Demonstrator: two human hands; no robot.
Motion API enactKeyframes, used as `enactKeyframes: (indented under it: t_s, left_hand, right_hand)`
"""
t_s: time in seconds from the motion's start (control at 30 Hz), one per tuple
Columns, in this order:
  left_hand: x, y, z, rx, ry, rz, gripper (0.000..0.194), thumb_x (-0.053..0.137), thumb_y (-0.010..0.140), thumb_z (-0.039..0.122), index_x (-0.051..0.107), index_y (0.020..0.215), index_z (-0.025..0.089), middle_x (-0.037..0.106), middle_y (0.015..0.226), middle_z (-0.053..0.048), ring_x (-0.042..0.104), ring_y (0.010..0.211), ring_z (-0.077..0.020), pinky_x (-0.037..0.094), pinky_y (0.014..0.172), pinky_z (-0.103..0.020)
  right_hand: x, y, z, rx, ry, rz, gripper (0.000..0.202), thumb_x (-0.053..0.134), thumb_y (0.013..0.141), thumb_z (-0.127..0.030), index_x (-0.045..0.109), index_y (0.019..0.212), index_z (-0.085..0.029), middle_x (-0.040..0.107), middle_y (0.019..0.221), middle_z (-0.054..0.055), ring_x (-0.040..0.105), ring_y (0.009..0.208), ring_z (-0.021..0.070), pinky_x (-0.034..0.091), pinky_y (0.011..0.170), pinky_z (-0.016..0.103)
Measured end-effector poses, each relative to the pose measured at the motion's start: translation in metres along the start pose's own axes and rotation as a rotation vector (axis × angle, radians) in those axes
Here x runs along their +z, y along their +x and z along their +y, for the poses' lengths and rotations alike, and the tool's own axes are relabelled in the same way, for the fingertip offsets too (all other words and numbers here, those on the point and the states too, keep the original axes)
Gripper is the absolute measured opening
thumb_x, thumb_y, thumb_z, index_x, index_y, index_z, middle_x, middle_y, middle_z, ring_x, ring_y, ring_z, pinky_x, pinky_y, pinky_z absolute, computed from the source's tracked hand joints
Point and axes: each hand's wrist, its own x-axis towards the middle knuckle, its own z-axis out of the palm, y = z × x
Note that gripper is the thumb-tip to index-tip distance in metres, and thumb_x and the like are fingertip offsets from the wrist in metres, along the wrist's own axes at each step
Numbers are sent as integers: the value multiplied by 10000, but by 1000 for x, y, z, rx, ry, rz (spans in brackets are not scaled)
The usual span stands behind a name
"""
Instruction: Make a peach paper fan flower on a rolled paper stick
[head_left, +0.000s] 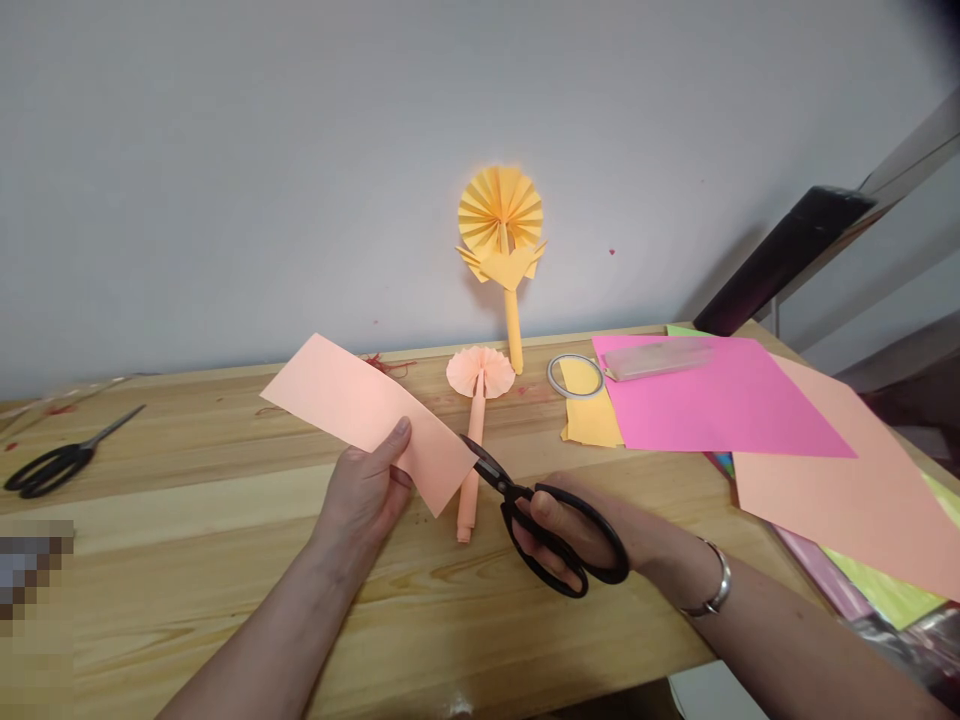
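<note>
Between the thumb and fingers of my left hand [373, 487] is a peach paper strip [360, 385], held above the table. My right hand [574, 525] grips black-handled scissors [514, 492], its fingers through the loops. The scissors' blades meet the strip's right corner; whether they cut into it I cannot tell. Behind the blades lies a peach paper fan with a rolled stem [477, 410], partly covered by them. Farther back, a yellow pleated paper flower [501, 215] on a rolled stem leans against the wall.
A second pair of scissors [56, 465] lies at the left. Right of centre are a roll of tape [575, 376], yellow paper [592, 420] and a pink sheet [697, 410] with a clear packet [656, 358] on it. Peach sheets [840, 500] overhang the right side. A black roll [784, 260] leans behind.
</note>
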Motion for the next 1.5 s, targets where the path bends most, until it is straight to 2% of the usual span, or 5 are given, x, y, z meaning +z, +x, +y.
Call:
enactKeyframes:
  t_s: [0.3,0.73,0.97,1.2,1.5]
  left_hand:
    - [2,-1,2,3,-16,-25,207,743,642,151,697,844,159,713,836,-36,656,708,-155,550,642,-229]
    - [5,-3,4,-12,-40,2,221,751,631,123,698,843,161,715,834,-25,653,704,-145,541,638,-212]
    - [5,-4,4,-4,-27,-16,251,758,632,147,696,875,166,713,883,-27,652,747,-141,531,711,-231]
    - [5,-2,4,-13,-15,22,201,733,648,123,703,834,191,703,826,0,638,711,-143,538,610,-219]
    - [3,-3,4,-18,-27,29,212,745,631,123,694,834,154,705,813,-15,639,687,-133,531,617,-207]
  right_hand:
    - [1,0,1,-13,0,5,568,176,922,-564,503,729,-140,482,459,-31,426,393,62,361,426,164]
    - [-1,0,-6,37,-29,2,492,207,943,-484,498,732,-148,487,466,-27,424,401,72,364,428,175]
    - [0,0,-6,41,-19,5,490,215,936,-499,488,722,-152,476,461,-29,418,387,72,348,399,171]
    - [-1,0,-7,60,-33,-10,473,217,941,-474,487,726,-151,481,454,-23,424,397,76,357,412,173]
    - [0,0,-10,90,-7,-2,401,256,944,-390,476,711,-150,467,458,-27,415,391,68,337,394,154]
